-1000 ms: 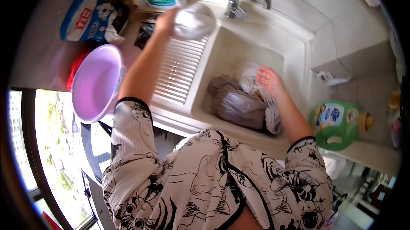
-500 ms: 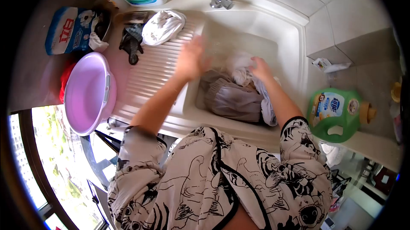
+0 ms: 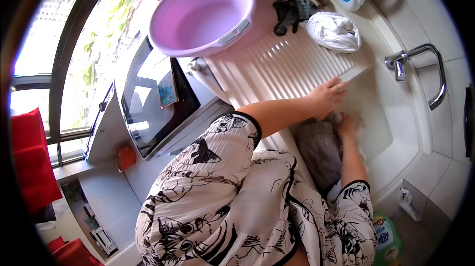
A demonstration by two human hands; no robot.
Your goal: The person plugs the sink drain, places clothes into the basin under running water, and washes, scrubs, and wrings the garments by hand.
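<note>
My left hand (image 3: 327, 99) is over the sink's edge beside the ribbed washboard, its fingers loosely bent and slightly apart, with nothing visible in them. Just below it, my right hand (image 3: 348, 125) is down in the sink (image 3: 396, 155), its fingers closed at a small bit of white cloth (image 3: 338, 117). Most of what those fingers grip is hidden. A wet grey-brown garment (image 3: 319, 155) with a gathered band lies in the basin beside my right forearm. Cloudy water stands around it.
Beyond my left hand runs the washboard (image 3: 267, 70), with a bundled white cloth (image 3: 334, 31) and dark gloves (image 3: 292, 11) at its far end. A purple basin (image 3: 198, 16) stands left of it. The tap (image 3: 415, 58) overhangs the right side. A green bottle (image 3: 386, 239) stands lower right.
The camera has turned, so the sink now appears at the right and the window side shows more. My left hand has come closer to my right hand, which stays at the laundry.
</note>
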